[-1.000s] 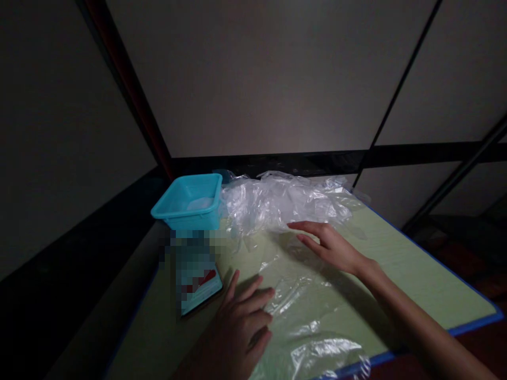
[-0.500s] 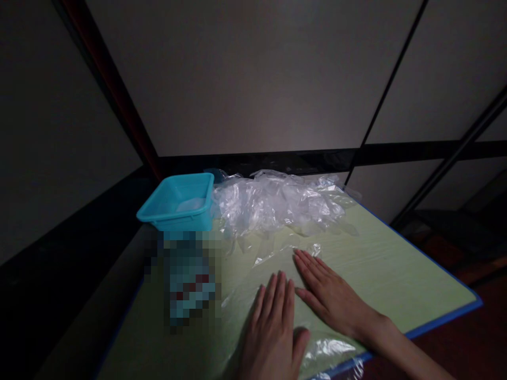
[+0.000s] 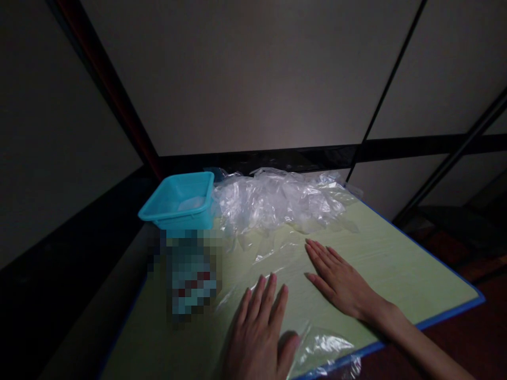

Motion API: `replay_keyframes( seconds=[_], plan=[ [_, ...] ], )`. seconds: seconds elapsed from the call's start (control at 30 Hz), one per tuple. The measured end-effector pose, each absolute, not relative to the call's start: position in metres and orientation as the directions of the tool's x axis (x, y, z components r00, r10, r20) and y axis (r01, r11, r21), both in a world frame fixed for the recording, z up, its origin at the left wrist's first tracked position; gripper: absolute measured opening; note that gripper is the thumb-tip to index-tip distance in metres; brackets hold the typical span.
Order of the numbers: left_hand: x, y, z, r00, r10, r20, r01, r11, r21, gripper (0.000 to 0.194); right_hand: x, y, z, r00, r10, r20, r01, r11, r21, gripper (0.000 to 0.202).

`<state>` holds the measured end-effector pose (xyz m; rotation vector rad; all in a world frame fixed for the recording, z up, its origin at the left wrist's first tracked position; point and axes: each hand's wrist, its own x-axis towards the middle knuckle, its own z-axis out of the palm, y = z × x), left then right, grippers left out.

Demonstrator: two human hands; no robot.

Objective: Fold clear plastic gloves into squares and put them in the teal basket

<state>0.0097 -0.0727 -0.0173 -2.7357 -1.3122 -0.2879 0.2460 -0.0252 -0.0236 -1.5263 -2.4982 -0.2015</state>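
Note:
A clear plastic sheet or bag (image 3: 322, 343) lies over the front part of the pale green table top, its crumpled end at the blue edge. My left hand (image 3: 259, 332) rests palm down at the bottom centre, fingers spread over the plastic. To its right, my right hand (image 3: 343, 282) lies flat with its fingers stretched out toward the upper left. Neither hand grips anything. Beyond both hands is a heap of crumpled clear plastic (image 3: 277, 200).
A turquoise basin (image 3: 182, 214) with something whitish inside stands at the back left corner. In front of it lies a blurred, pixelated item (image 3: 192, 279). The green table top (image 3: 396, 269) has a blue edge, and pale panels rise behind it.
My hands have moved apart: the left one slid slightly left, and the right one moved right and a little farther away. My left fingers are more spread.

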Motion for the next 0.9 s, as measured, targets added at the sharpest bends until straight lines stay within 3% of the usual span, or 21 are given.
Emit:
replay_keyframes(
  seconds=[0.23, 0.53, 0.67, 0.77, 0.9],
  plan=[
    [-0.020, -0.080, -0.026, 0.640, 0.726, 0.252, 0.762, -0.643, -0.079, 0.068, 0.247, -0.025, -0.024, -0.443, 0.860, 0.251, 0.891, 0.453, 0.021, 0.060],
    [-0.018, -0.065, -0.010, 0.654, 0.744, 0.138, 0.744, -0.666, 0.058, 0.065, 0.253, -0.029, -0.024, -0.316, 0.921, 0.226, 0.943, 0.331, -0.032, 0.061],
    [-0.017, -0.063, 0.005, 0.651, 0.734, 0.194, 0.740, -0.670, 0.052, 0.066, 0.250, -0.040, -0.009, -0.284, 0.933, 0.222, 0.951, 0.303, -0.060, 0.062],
    [0.000, -0.067, 0.015, 0.629, 0.738, 0.245, 0.753, -0.657, 0.042, 0.056, 0.234, -0.056, 0.009, -0.323, 0.911, 0.257, 0.930, 0.355, -0.092, 0.056],
    [0.035, -0.071, 0.013, 0.580, 0.789, 0.204, 0.795, -0.602, 0.068, 0.048, 0.208, -0.076, 0.019, -0.429, 0.872, 0.236, 0.878, 0.463, -0.117, 0.051]
  ],
)
